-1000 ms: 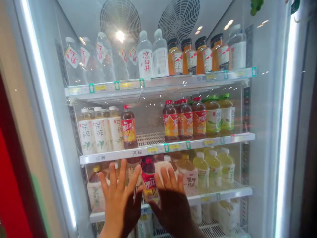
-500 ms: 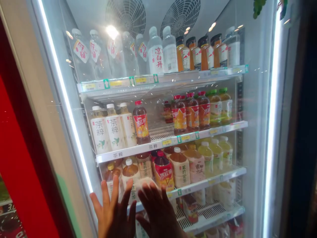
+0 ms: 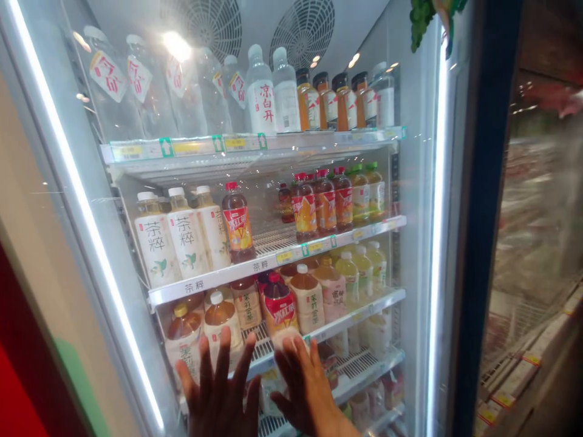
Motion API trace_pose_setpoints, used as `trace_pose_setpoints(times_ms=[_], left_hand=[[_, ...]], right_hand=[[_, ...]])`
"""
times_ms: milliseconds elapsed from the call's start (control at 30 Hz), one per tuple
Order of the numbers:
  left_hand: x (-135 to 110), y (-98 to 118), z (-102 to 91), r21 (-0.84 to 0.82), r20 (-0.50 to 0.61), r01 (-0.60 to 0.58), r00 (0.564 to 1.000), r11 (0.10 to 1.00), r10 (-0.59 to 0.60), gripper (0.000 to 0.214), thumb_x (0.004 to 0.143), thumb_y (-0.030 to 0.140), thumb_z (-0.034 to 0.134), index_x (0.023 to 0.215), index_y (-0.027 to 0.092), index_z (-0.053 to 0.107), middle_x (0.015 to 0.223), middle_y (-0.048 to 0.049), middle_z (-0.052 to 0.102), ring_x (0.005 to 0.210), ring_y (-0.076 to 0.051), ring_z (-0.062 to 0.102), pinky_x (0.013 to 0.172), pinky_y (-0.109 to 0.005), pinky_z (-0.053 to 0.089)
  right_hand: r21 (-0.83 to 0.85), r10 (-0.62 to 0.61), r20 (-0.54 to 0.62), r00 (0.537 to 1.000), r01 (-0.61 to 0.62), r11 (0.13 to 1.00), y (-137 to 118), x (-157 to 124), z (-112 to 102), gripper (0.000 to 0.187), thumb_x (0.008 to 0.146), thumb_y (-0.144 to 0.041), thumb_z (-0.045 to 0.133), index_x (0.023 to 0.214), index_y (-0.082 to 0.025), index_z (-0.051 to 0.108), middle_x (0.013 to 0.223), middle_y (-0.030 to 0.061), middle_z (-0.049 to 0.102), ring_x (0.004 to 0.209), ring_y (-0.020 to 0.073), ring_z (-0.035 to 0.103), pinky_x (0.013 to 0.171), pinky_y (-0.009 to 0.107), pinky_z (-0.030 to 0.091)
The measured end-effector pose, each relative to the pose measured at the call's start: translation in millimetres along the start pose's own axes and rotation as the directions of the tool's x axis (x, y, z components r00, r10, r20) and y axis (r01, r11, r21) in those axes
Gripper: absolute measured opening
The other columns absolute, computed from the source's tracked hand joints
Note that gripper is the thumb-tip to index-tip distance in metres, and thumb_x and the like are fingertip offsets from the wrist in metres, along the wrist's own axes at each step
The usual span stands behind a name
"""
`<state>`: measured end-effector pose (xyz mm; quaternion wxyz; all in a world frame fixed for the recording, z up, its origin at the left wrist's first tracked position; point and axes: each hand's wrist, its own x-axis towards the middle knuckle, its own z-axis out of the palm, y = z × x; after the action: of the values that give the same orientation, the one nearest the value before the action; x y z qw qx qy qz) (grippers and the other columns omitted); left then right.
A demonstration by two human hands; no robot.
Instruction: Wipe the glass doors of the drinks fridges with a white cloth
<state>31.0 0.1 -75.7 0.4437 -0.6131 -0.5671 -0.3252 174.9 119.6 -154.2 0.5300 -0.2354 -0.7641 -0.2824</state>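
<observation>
At the lower middle of the head view, my left hand is raised with its fingers spread and holds nothing. Close beside it on the right, my right hand is also open, fingers stretched upward. Both are in front of a lit drinks cooler; whether they touch its glass, I cannot tell. Nearest above the left fingertips are large amber tea bottles, one with a white cap and one with a yellow cap. Above the right fingers stands a large iced tea bottle with a red cap and red label.
The top shelf edge carries clear water bottles and orange drinks. On the middle shelf are white-labelled tea bottles and several red-labelled bottles. Light strips run down both sides. Blurred shelving stands at right.
The view has swung to the right, so the cooler's contents sit further left and the shelving at right now shows. The hands stay open, with a slightly wider gap between them.
</observation>
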Motion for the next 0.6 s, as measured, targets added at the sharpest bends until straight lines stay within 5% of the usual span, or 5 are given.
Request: trace_pose_setpoints(times_ms=[133,200,333,433,600], left_hand=[[55.8,19.1,-1.1,0.039,-0.045,-0.030,0.999,0.999,0.031,0.081,0.091,0.024,0.063,0.160,0.030,0.022,0.172,-0.0088,0.007,0.158,-0.037,0.003,0.125,-0.069,-0.002],[66.2,32.4,4.2,0.037,-0.077,-0.034,0.996,0.999,0.036,0.081,0.091,0.023,0.063,0.160,0.029,0.022,0.171,-0.0102,0.009,0.158,-0.038,0.004,0.125,-0.070,-0.001],[41.9,63.8,32.6,-0.079,-0.063,-0.038,0.997,0.996,0.033,0.073,0.092,0.032,0.062,0.158,0.032,0.031,0.169,-0.0085,0.022,0.158,-0.035,0.009,0.128,-0.064,-0.003],[39.4,91.8,53.8,-0.130,-0.047,-0.084,0.996,0.988,0.078,0.080,0.092,0.033,0.063,0.160,0.036,0.022,0.166,-0.0051,0.032,0.159,-0.031,0.007,0.129,-0.062,-0.002],[108.6,152.5,64.6,0.010,-0.033,-0.036,0.999,0.999,0.036,0.077,0.093,0.035,0.061,0.159,0.037,0.023,0.171,-0.0067,0.016,0.158,-0.037,0.000,0.123,-0.074,-0.002]], right_hand=[[-0.068,0.117,0.012,0.993,-0.116,0.991,50.8,73.3,-14.6,0.084,0.100,-0.054,0.043,0.164,-0.014,0.008,0.170,0.0165,0.016,0.159,0.0331,0.007,0.126,0.064,0.008],[-0.065,0.116,0.012,0.993,-0.115,0.991,64.9,81.6,-19.0,0.085,0.100,-0.059,0.039,0.164,-0.014,0.008,0.169,0.0174,0.019,0.159,0.0338,0.007,0.125,0.065,0.012],[-0.027,0.066,0.034,0.997,-0.065,0.998,72.4,4.8,-13.9,0.087,0.097,-0.057,0.048,0.163,-0.011,0.016,0.168,0.0190,0.021,0.157,0.0386,0.015,0.122,0.066,0.025],[-0.046,0.057,-0.003,0.998,-0.057,0.997,100.1,-32.8,-13.0,0.075,0.100,-0.045,0.042,0.163,-0.014,0.016,0.170,0.0150,0.018,0.157,0.0344,0.018,0.125,0.063,0.020],[-0.062,0.142,-0.001,0.990,-0.142,0.988,198.7,50.0,-50.8,0.077,0.104,-0.044,0.037,0.164,-0.012,0.002,0.172,0.0157,-0.001,0.159,0.0337,0.000,0.125,0.066,0.009]])
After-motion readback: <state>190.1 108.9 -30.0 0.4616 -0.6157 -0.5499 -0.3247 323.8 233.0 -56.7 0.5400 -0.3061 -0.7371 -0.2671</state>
